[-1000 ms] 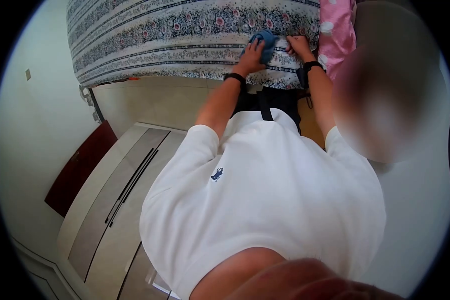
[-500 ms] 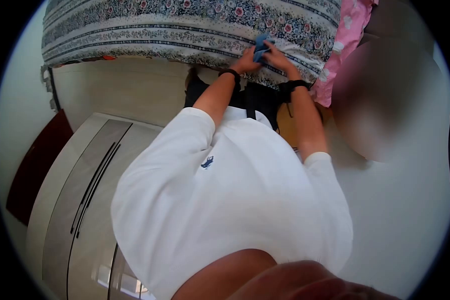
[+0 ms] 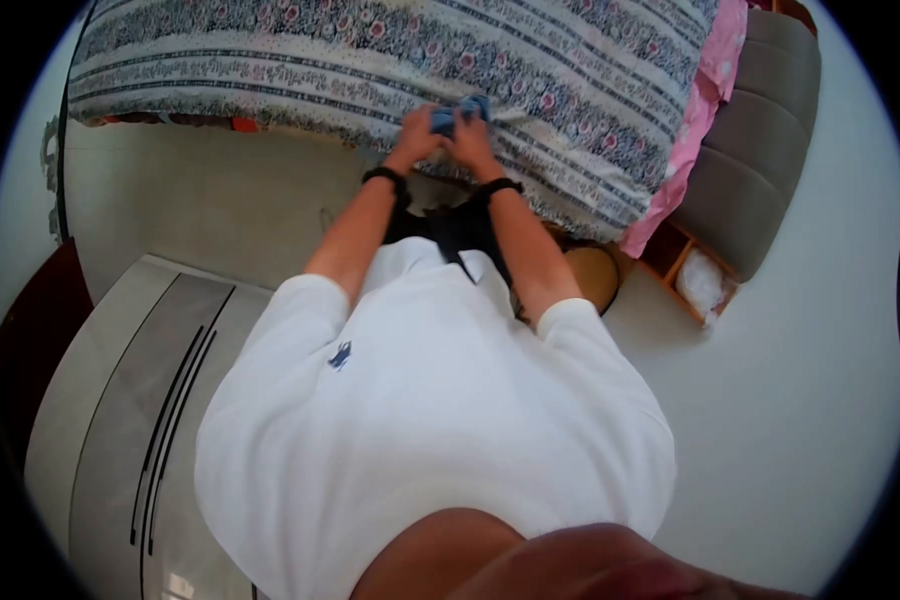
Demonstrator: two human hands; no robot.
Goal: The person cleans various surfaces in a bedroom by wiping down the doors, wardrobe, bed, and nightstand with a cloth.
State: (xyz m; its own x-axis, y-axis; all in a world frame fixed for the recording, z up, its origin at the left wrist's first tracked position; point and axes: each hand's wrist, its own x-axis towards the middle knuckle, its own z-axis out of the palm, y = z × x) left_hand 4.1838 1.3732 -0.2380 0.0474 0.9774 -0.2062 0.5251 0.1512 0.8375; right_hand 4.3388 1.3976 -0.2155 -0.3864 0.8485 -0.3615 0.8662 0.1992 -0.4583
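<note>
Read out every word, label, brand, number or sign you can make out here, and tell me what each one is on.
No words, brand names, numbers or signs can be read.
White shirt: small dark-blue emblem, too small to identify.
Floral bedspread: no readable text.
Blue cloth: no readable text.
White bundle: too blurred to tell.

And over on the right, a grey padded headboard (image 3: 755,135), stitched into sections! Just beside it, a strip of pink cloth (image 3: 690,165) with pale spots. Down below, an open wooden compartment (image 3: 662,262) with a white plastic bag (image 3: 701,280) inside. Close by, a round tan seat (image 3: 596,275), partly hidden. Across to the left, a pale-and-grey wardrobe (image 3: 105,440) with long black handles (image 3: 175,432), and beyond, a dark red panel (image 3: 40,330).
</note>
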